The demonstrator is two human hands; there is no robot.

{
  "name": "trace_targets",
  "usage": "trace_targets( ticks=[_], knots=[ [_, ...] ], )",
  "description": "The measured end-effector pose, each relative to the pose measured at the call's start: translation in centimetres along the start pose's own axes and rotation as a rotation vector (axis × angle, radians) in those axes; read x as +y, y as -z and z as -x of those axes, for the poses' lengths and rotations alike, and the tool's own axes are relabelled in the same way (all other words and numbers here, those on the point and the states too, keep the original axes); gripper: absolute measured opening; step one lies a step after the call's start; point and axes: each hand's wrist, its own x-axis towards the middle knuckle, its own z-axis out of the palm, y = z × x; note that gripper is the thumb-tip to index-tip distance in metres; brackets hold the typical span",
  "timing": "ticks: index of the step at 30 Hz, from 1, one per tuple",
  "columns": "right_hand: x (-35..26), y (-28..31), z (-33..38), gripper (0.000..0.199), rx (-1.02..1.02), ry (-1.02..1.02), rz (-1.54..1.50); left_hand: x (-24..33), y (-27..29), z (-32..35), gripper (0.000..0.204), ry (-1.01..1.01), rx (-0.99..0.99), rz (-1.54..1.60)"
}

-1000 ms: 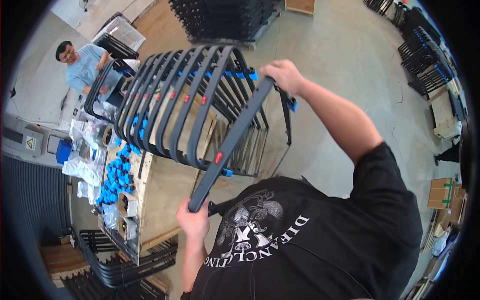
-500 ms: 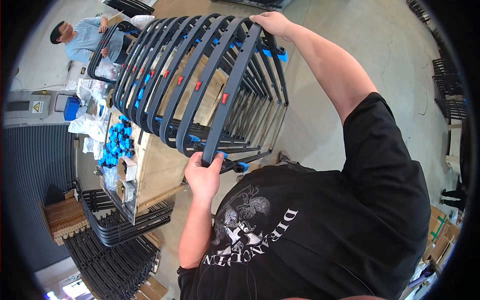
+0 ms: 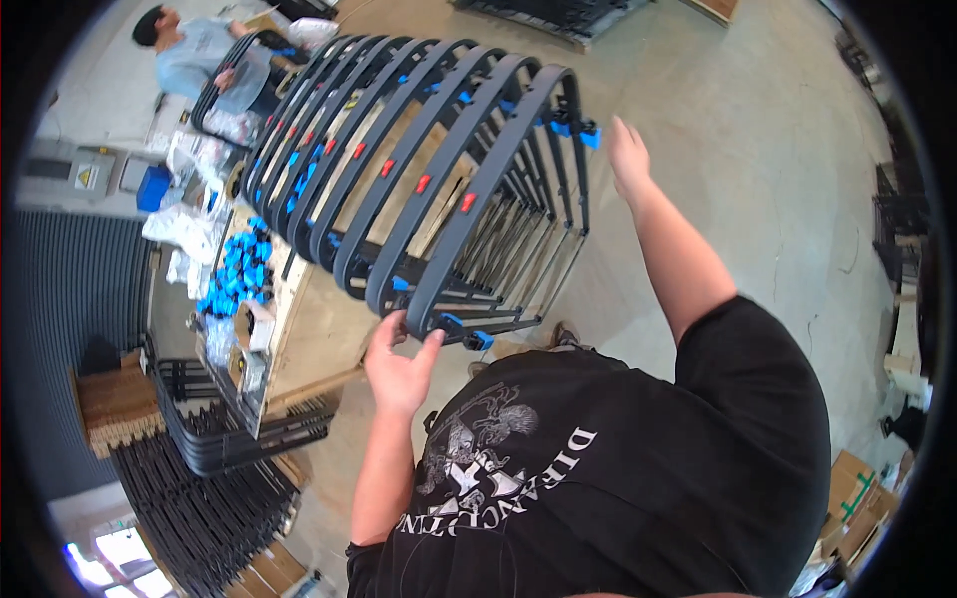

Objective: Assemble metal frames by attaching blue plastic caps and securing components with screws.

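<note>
A row of black metal tube frames [image 3: 495, 164] with rounded corners stands in front of me, each carrying a red piece on its outer bar and blue plastic pieces near its ends. My left hand [image 3: 399, 371] is at the lower corner of the nearest frame, thumb and fingers spread on either side of it; whether they touch it is hard to tell. Away from the frames to the right, my right hand [image 3: 628, 159] hangs free with its fingers stretched out and nothing in it. A blue clip-like piece [image 3: 591, 138] on the nearest frame's end lies closest to it.
The frames stand against a wooden-topped workbench [image 3: 317, 324] holding a pile of blue plastic pieces [image 3: 242, 267] and white bags [image 3: 184, 227]. More black frames [image 3: 204, 508] are stacked at lower left. A co-worker [image 3: 194, 65] holds frames at upper left. Cardboard boxes [image 3: 852, 488] sit at lower right.
My right hand has let go of the nearest frame's upper corner and moved away to the right and down. My left hand's fingers have loosened at the lower corner. The view has shifted slightly.
</note>
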Motion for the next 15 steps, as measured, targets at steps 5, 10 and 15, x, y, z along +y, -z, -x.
trace_targets(
  ticks=[5,10,15],
  knots=[
    [27.9,27.4,10.2,0.044,-1.006,-0.520,1.637,-0.9,2.2,-0.3,0.047,-0.119,-0.085,-0.134],
    [25.8,30.1,25.0,0.049,-1.371,-0.991,1.565,-1.3,2.0,-2.3,0.048,-0.152,-0.043,-0.249],
    [22.0,26.4,18.0,0.044,-1.015,-0.187,1.819,-2.7,3.9,-2.0,0.047,-0.115,-0.106,0.014]
  ],
)
